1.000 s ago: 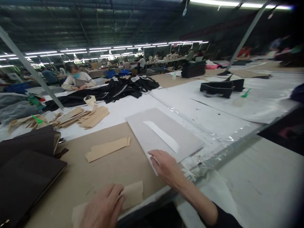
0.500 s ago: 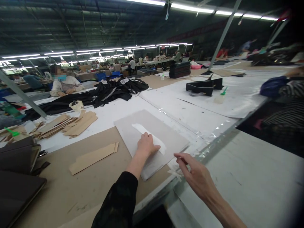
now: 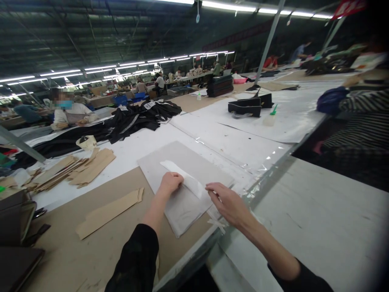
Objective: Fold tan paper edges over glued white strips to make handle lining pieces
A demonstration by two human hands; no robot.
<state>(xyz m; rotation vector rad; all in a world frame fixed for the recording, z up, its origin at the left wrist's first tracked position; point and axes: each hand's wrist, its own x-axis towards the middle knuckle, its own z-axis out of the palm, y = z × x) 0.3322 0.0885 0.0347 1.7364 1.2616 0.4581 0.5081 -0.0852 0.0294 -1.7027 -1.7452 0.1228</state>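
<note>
A white, slightly curved strip (image 3: 190,181), of paper or thin fabric, lies on a light grey board (image 3: 179,219) in front of me. My left hand (image 3: 172,183) is closed at the strip's near edge, its fingertips pinching there. Just off the strip's right end is my right hand (image 3: 226,202), thumb and forefinger drawn together. Whatever sits between those fingertips, if anything, is too small to make out.
Left of the board lies a brown paper pattern piece (image 3: 111,213), with a pile of similar pieces (image 3: 91,167) behind. Dark folders (image 3: 15,263) stand at lower left. Black cloth (image 3: 133,119), a black strap-like piece (image 3: 244,107) and a glue bottle (image 3: 270,118) are farther back. A person (image 3: 71,111) sits across.
My left hand has gone from pressing on the strip with spread fingers to a closed pinch at its near edge. My right hand has come closer to the strip's right end.
</note>
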